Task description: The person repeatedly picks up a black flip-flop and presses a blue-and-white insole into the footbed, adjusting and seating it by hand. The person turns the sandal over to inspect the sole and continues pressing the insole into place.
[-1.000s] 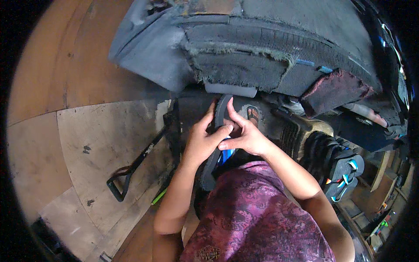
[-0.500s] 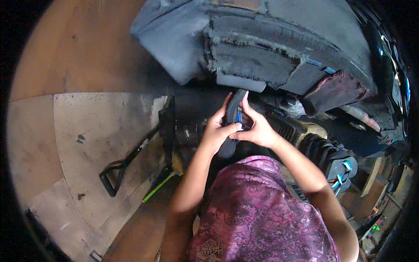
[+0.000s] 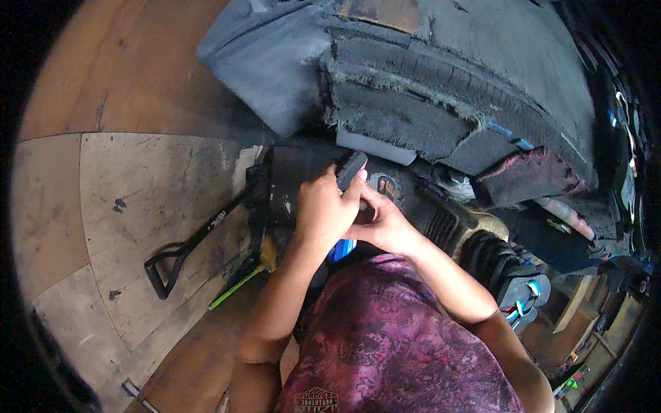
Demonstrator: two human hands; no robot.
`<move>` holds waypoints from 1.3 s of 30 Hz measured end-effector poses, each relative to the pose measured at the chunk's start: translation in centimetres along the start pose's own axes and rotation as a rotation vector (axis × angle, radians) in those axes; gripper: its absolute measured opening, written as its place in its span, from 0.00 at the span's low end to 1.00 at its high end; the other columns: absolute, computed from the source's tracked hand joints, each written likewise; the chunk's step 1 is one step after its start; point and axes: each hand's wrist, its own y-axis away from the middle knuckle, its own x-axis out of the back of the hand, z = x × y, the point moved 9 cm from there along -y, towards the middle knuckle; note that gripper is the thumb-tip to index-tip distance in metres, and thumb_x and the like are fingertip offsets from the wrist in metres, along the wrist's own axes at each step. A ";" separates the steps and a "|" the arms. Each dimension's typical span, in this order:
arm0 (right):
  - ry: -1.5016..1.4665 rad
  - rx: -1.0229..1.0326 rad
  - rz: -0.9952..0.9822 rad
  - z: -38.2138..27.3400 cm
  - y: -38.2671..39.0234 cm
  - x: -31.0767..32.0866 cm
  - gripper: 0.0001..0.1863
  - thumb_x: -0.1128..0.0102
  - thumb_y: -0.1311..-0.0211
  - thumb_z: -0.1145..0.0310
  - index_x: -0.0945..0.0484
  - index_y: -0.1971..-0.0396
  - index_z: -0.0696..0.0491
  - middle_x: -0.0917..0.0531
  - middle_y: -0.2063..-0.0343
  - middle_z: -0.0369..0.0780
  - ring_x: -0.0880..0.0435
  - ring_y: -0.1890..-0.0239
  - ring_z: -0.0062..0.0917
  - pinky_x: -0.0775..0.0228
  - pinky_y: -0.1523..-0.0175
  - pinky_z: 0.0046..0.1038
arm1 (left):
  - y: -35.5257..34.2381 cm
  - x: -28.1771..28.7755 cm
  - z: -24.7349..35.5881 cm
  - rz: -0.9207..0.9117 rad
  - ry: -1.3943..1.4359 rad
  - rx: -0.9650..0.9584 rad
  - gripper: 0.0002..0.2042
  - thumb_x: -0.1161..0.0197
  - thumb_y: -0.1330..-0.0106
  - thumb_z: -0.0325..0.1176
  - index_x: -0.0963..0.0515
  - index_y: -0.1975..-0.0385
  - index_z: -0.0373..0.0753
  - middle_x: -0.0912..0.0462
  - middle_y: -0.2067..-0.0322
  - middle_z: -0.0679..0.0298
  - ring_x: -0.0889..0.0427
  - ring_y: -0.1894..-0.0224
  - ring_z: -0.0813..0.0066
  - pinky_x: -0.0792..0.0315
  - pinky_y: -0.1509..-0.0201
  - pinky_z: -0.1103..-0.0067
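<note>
My left hand and my right hand grip a dark grey flip-flop sole with blue showing below the fingers. The left hand's fingers wrap over the sole, partly hiding it, and its thumb lies across toward the right hand. The sole's upper end points toward a padded work surface covered in worn, frayed dark fabric. A light grey pad hangs at that surface's near edge, just above my hands. A sandalled foot shows on the floor beyond them.
Worn wooden boards cover the left side, with a black D-handled tool and a green rod. At right are a stack of flip-flops, a tan ribbed object, a dark red-edged cloth and wooden pieces.
My hands have shifted and turned on the sole: the left hand now shows its back and covers more of it. Blue shows again below the fingers.
</note>
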 end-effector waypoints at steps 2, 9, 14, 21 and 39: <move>-0.235 -0.149 0.004 1.0 0.1 0.3 0.42 0.27 0.48 0.80 0.37 0.33 0.54 0.21 0.46 0.38 0.23 0.43 0.24 0.31 0.37 0.30 | -0.5 -0.2 0.5 0.003 -0.064 -0.024 0.19 0.37 0.34 0.48 0.16 0.56 0.38 0.14 0.68 0.47 0.13 0.63 0.51 0.21 0.60 0.65; -0.110 -0.316 0.118 3.2 -1.2 5.8 0.35 0.29 0.47 0.81 0.32 0.37 0.52 0.21 0.44 0.41 0.22 0.43 0.26 0.27 0.39 0.31 | -4.5 -5.6 0.0 -0.151 -0.072 0.054 0.21 0.38 0.34 0.47 0.20 0.62 0.29 0.15 0.67 0.41 0.16 0.61 0.40 0.22 0.55 0.57; 0.422 -0.074 0.141 1.7 -0.1 6.5 0.43 0.26 0.48 0.75 0.37 0.31 0.51 0.22 0.41 0.45 0.23 0.39 0.33 0.30 0.36 0.34 | -2.5 -5.9 -0.6 0.050 0.372 -0.089 0.21 0.36 0.33 0.45 0.20 0.57 0.30 0.14 0.63 0.45 0.13 0.59 0.49 0.21 0.55 0.64; 1.019 0.167 0.365 -0.2 2.7 3.7 0.45 0.26 0.49 0.71 0.38 0.30 0.47 0.34 0.36 0.62 0.28 0.38 0.57 0.29 0.37 0.42 | 1.1 -5.7 -1.4 -0.035 1.007 -0.191 0.19 0.38 0.29 0.33 0.26 0.42 0.29 0.16 0.49 0.57 0.20 0.44 0.73 0.28 0.39 0.77; 0.135 -0.111 0.071 1.6 0.9 2.4 0.47 0.22 0.51 0.70 0.37 0.29 0.50 0.15 0.57 0.37 0.20 0.61 0.18 0.26 0.50 0.25 | 0.6 0.6 2.3 0.336 -0.133 -0.213 0.15 0.29 0.40 0.44 0.16 0.70 0.35 0.15 0.71 0.50 0.15 0.69 0.48 0.23 0.66 0.64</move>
